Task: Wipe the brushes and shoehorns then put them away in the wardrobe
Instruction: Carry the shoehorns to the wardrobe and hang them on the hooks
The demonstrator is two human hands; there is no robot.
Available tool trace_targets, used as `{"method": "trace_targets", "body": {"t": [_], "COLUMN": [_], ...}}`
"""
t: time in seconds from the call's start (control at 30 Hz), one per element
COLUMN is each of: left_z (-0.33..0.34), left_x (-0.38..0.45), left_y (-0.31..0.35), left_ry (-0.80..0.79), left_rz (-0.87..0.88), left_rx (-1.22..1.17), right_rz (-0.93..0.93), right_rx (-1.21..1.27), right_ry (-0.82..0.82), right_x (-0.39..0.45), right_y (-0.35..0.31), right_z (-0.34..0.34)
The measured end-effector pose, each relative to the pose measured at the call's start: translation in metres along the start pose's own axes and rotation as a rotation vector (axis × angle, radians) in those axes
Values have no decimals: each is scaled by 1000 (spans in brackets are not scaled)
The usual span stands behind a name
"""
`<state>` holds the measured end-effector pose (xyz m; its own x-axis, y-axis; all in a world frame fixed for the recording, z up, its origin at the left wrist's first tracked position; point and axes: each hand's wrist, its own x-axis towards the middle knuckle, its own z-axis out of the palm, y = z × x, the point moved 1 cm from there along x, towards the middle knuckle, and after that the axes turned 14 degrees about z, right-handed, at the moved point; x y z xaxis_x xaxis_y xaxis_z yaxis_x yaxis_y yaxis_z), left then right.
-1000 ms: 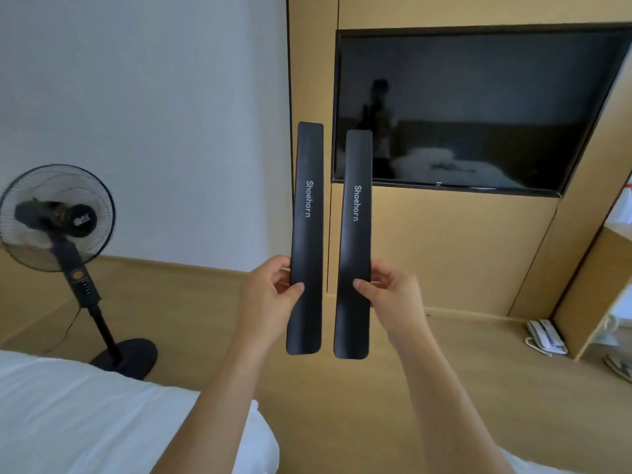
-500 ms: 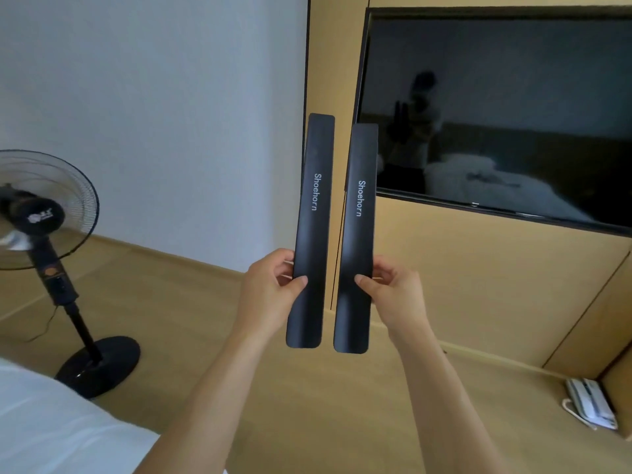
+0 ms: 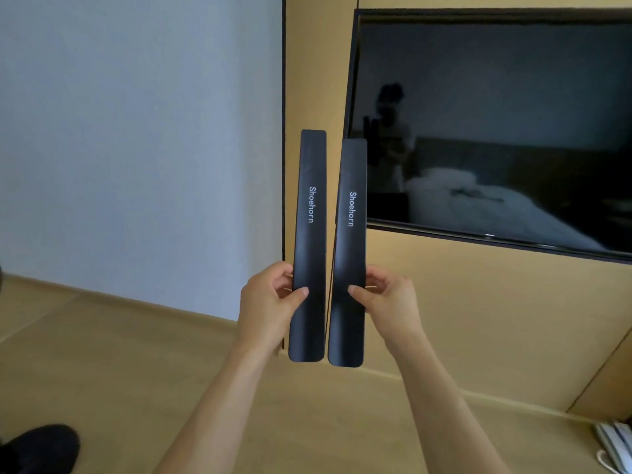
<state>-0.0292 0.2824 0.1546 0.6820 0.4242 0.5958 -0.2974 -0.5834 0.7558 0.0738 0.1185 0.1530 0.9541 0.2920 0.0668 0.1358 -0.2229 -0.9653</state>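
Two long black shoehorns, each printed "Shoehorn" in white, stand upright side by side in front of me. My left hand (image 3: 268, 307) grips the left shoehorn (image 3: 309, 213) near its lower third. My right hand (image 3: 390, 304) grips the right shoehorn (image 3: 350, 234) at the same height. The two shoehorns are almost touching at their lower ends and a little apart at the top. No brush, cloth or wardrobe is in view.
A dark wall-mounted television (image 3: 496, 131) sits in a wooden wall panel (image 3: 461, 302) ahead on the right. A white wall (image 3: 136, 131) is on the left. The fan's black base (image 3: 37, 449) shows at the bottom left. A white telephone (image 3: 615, 446) lies on the wooden floor at the bottom right.
My view has swung right and closer to the wall: the fan and the white bed have slid out of frame. Both hands still hold the shoehorns upright, as before.
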Motion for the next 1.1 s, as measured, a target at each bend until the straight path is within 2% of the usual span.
{"method": "trace_targets", "body": {"t": [0.3, 0.57, 0.87, 1.1], "left_z": [-39, -99, -155, -193], "left_x": [100, 178, 307, 365], "left_y": [-100, -195, -277, -332], "left_ry": [82, 238, 428, 563], "left_rz": [-16, -60, -78, -107], "left_rx": [70, 230, 393, 442], "right_rz": [-44, -67, -129, -192], "right_rx": [53, 106, 124, 122], "right_ry": [-112, -339, -599, -775], "right_x": [130, 243, 399, 469], "right_y": [-11, -31, -82, -105], "right_z": [108, 236, 376, 472]}}
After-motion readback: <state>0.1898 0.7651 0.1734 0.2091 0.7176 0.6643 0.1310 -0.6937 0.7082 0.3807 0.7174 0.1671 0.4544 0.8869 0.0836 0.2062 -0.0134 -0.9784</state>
